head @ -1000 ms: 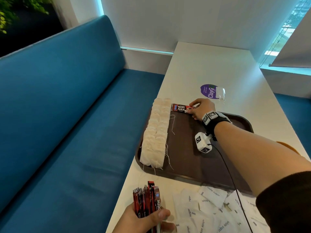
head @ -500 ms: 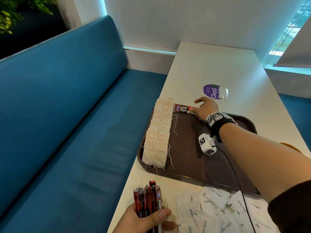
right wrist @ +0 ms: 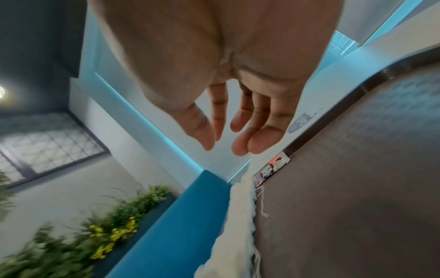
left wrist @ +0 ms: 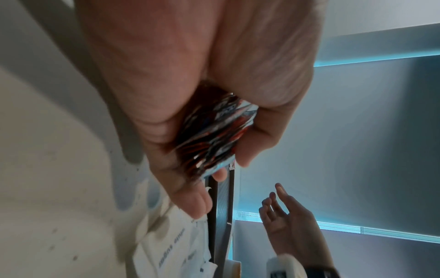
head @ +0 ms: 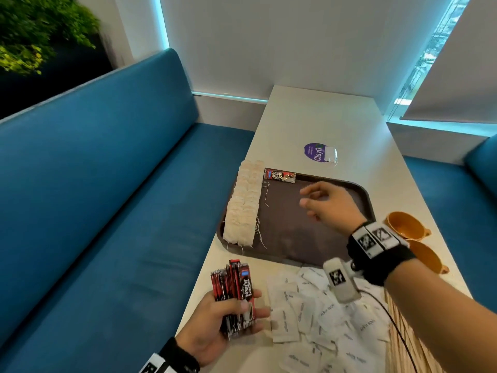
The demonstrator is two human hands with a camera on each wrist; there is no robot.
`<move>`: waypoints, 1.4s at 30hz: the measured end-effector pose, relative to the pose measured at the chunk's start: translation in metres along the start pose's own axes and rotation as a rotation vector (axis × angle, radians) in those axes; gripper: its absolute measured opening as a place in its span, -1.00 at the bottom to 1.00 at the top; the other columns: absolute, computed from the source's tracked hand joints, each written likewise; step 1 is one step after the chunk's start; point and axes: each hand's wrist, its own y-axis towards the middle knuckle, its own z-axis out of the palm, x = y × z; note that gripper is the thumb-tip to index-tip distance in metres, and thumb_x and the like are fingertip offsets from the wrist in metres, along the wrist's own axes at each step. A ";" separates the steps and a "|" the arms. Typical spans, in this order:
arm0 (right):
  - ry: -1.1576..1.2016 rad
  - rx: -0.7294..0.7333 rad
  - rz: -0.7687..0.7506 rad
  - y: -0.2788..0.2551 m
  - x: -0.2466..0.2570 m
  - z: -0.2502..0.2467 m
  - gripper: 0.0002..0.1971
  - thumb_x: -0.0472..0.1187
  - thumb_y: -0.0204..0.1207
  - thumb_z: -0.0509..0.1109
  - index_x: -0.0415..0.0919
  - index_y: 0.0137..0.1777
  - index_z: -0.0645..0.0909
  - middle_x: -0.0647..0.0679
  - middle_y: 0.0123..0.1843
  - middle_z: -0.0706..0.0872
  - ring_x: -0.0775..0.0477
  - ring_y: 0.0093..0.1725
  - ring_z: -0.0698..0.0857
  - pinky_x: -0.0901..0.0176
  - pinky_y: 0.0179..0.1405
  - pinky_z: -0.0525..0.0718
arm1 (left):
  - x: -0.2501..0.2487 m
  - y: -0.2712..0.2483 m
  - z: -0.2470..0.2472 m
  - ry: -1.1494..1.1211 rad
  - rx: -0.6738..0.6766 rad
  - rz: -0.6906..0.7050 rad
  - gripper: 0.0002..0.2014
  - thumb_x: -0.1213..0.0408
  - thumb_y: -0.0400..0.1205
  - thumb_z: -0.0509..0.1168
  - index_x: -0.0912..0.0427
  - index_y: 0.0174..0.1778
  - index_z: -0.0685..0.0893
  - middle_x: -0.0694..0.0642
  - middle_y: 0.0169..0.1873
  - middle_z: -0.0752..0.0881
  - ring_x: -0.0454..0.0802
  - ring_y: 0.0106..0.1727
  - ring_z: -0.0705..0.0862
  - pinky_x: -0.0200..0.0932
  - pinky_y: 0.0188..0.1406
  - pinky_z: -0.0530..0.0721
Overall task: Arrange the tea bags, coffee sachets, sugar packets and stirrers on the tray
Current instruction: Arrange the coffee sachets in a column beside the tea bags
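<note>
Right hand (head: pixel 332 204) off placed sachet (head: pixel 280 175), empty, fingers loose; left hand (head: pixel 215 329) grips sachet bundle (head: pixel 234 289).

Right hand (head: pixel 332 204) raised, fingers (right wrist: pixel 240 120) loose; left hand (head: pixel 215 324) clenched.

Brown tray (head: pixel 360 193), cream tea bags (head: pixel 243 205), red-black coffee sachets (head: pixel 234 289).

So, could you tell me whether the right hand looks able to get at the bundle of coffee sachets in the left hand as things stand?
Probably yes. The right hand hangs empty above the tray, and the left hand holds the coffee sachets upright above the table edge, tops exposed, with nothing between them.
</note>
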 end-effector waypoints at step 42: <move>0.579 0.016 0.137 -0.210 -0.048 0.025 -0.77 -0.57 0.42 0.58 -0.35 0.03 0.83 -0.52 -0.01 0.77 -0.37 -0.27 0.81 -0.09 -0.23 0.86 | 0.019 -0.037 0.046 -0.011 -0.165 0.151 -0.63 0.30 0.55 0.53 0.43 0.18 0.69 0.32 -0.15 0.74 0.11 -0.25 0.73 -0.03 -0.43 0.75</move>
